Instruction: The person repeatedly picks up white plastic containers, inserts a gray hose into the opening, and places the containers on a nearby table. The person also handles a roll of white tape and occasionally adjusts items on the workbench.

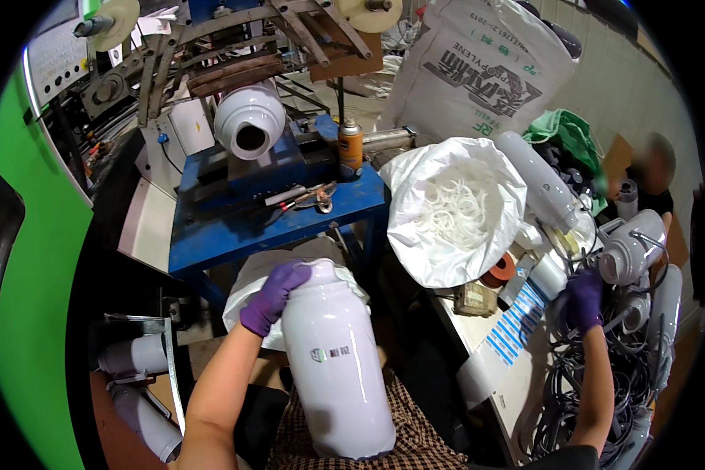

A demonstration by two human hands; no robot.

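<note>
A glossy pale grey plastic bottle with a narrowed neck and a small label stands nearly upright on my lap. My left hand, in a purple glove, is closed round its neck end. Far out to the right, my right hand, also gloved in purple, is at the heap of black tubes on the white table. Its fingers are partly hidden, so I cannot tell whether it grips anything. Beside it lie a grey canister and a white roll.
Ahead stands a blue metal bench bearing another pale bottle in a machine, pliers and an orange spray can. A white sack holds white rings. More grey bottles lie lower left. Another person is at far right.
</note>
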